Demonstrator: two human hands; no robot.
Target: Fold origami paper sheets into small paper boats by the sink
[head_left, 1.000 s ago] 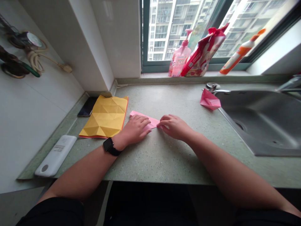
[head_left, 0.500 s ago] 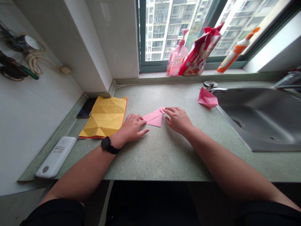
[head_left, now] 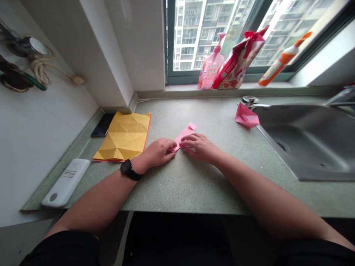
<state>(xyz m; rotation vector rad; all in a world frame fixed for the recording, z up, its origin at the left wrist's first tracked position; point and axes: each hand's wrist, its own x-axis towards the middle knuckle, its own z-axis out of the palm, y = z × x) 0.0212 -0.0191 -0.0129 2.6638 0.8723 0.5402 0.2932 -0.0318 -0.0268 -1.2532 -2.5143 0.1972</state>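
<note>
A folded pink paper strip (head_left: 185, 134) lies on the speckled green countertop (head_left: 194, 188), slanting up to the right between my hands. My left hand (head_left: 157, 152), with a black smartwatch (head_left: 127, 167) on its wrist, has its fingertips on the strip's lower end. My right hand (head_left: 198, 147) lies over the strip's middle and hides part of it. Its upper end shows beyond my fingers. A second folded pink paper piece (head_left: 246, 116) sits farther right, by the sink edge.
A creased yellow-orange origami sheet (head_left: 124, 136) lies left of my left hand, beside a black phone (head_left: 103, 125) and a white power bank (head_left: 66, 183). A steel sink (head_left: 305, 140) lies right. Pink soap (head_left: 210, 62) and other packages stand on the windowsill.
The pink paper has gone from a flat triangular shape to a narrower slanted strip. My hands have moved closer together and onto it.
</note>
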